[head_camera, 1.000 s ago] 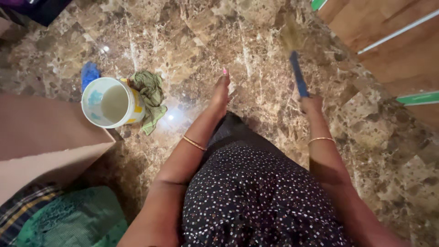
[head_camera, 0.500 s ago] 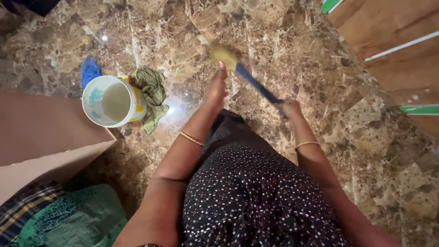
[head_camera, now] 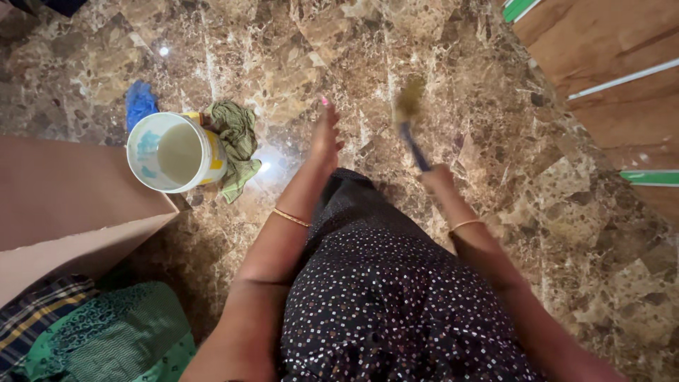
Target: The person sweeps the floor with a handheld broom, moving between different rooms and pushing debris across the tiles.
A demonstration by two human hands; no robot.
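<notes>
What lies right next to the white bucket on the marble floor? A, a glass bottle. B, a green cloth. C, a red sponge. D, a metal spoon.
B: a crumpled green cloth lies against the right side of the white bucket, while the right hand holds a blue-handled brush further right.

The person is wearing a dark garment dotted all over with small pale specks. Both forearms are showing bare, each carrying a thin gold bangle: one at the left wrist, one at the right wrist. Pink polish is showing on a left fingernail.
</notes>
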